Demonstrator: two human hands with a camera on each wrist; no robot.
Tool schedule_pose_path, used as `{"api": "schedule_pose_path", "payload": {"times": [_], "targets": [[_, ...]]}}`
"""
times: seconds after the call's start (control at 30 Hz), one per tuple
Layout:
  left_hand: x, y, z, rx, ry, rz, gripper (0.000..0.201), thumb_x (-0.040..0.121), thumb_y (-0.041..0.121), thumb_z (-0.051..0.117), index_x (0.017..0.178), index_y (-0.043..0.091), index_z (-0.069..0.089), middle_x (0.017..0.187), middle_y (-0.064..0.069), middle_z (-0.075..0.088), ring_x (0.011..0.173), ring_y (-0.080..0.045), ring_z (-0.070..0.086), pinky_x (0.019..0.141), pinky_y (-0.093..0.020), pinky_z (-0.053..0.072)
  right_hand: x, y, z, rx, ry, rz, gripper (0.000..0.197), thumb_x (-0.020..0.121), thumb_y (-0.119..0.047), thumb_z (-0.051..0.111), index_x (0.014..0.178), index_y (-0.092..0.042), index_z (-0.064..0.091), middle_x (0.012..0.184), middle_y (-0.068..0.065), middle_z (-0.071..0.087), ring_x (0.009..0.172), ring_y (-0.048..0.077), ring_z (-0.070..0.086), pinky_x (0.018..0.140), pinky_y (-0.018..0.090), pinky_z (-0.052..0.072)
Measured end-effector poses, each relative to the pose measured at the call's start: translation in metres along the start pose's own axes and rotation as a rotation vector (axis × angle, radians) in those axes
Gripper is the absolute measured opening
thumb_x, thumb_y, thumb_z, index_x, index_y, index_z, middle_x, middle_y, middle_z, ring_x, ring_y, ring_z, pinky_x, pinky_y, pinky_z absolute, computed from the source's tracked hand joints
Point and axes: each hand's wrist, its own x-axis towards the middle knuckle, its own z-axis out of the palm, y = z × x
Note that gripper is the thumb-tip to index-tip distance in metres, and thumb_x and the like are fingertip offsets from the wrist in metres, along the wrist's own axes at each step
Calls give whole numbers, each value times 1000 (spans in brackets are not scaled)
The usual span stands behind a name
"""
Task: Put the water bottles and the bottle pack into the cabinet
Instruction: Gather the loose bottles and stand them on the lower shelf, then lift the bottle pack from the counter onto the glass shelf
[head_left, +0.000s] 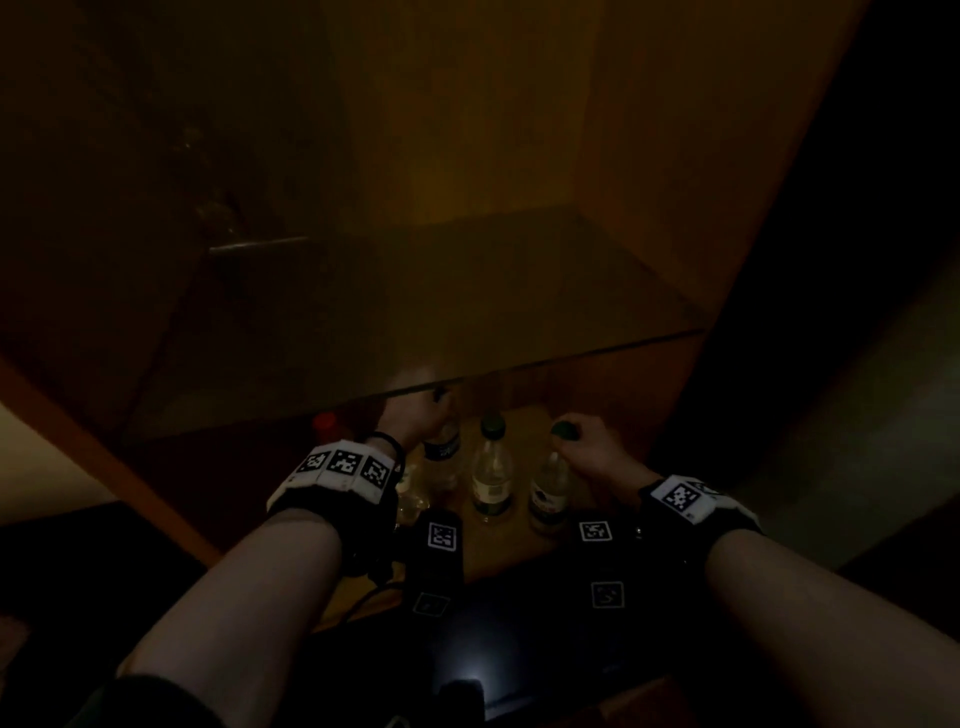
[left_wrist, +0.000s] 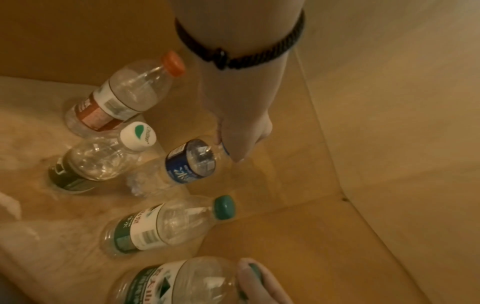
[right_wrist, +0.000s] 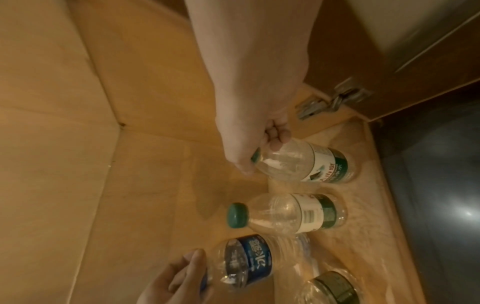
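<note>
Gripping the cap end of a blue-labelled bottle (left_wrist: 191, 162), the left hand (left_wrist: 241, 133) has its fingers curled round the neck from above, and the bottle stands on the cabinet floor (left_wrist: 272, 226) under a shelf (head_left: 467, 312). The right hand (right_wrist: 249, 139) is closed likewise on the green cap of a green-and-white-labelled bottle (right_wrist: 319, 164), which stands near the open front edge of the floor, just beside the door hinge (right_wrist: 335, 98).

Between the two held bottles stands a second green-capped bottle (right_wrist: 291, 214), close to both and touching neither hand. On the far side of the left hand's bottle, just beside it, is a white-capped bottle with a dark label (left_wrist: 101, 162); whether the two bodies touch I cannot tell. Beyond that one, farthest from the right hand, an orange-capped bottle with a red-brown label (left_wrist: 122, 96) stands near the side wall (left_wrist: 78, 41).

All five bottles are upright inside the cabinet's lower compartment, in a loose row along its front. A black cord bracelet (left_wrist: 241, 57) circles the left wrist. In the head view both wrists carry white bands with black square markers (head_left: 343, 462), and the scene is very dark there.
</note>
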Motion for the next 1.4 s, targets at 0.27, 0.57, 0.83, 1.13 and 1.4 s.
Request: {"api": "schedule_pose_path", "payload": {"times": [0.27,0.57,0.83,1.13,1.4], "targets": [[29,-15,6,-3,16,-92,35,97,17,49,63,19,47,73,-3,52,56,-13,47,44,-19,31,30,-2,1,4,-23,-42,30,91,-23,61,119,-14,60,117,14,65,91,20,58,76,30,49],[41,-21,6,-57,48,-65,24,94,23,59,105,4,67,106,-14,69,96,-31,66,69,-31,47,41,-8,-6,11,-17,-48,32,95,-26,55,123,-10,56,118,15,63,104,28,60,78,31,46],[29,-18,12,-19,-32,-53,33,97,14,51,127,5,58,118,-20,64,106,-38,62,77,-38,50,40,-11,3,47,-24,-24,37,95,-23,53,130,-11,48,127,16,58,116,34,57,98,43,48],[3,-26,12,-221,-64,-22,24,94,20,53,116,13,58,122,-13,60,110,-27,58,91,-37,50,-3,3,14,307,-3,145,75,95,-22,54,152,-12,6,150,16,36,133,34,43,104,42,42],[-69,-46,-10,-323,-98,-3,36,97,10,46,133,14,53,131,-10,56,104,-22,59,78,-30,46,-68,-10,46,204,-169,160,20,98,-14,48,111,-3,58,76,6,55,63,16,51,59,27,42]]}}
